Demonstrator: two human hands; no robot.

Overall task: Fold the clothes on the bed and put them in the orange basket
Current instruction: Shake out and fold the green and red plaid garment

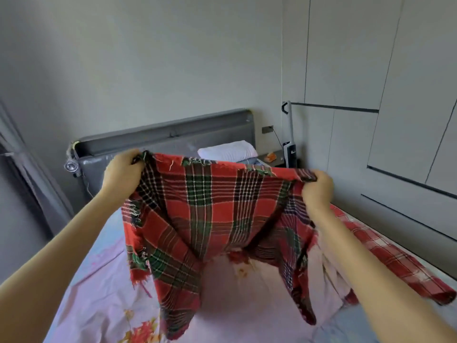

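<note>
While my left hand (122,173) and right hand (316,188) hold the plaid cloth (210,214) spread above the bed (99,280), fingers clamped on its top corners, folding looks barely begun; next, I'd bring the corners together.

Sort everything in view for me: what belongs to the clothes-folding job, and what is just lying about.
Part of the job: plaid cloth, held up at its top edge by the left hand and right hand; red checked cloth lying on the bed. The orange basket is not in view.

Just lying about: pillow, headboard, stick vacuum, clip lamp.
</note>
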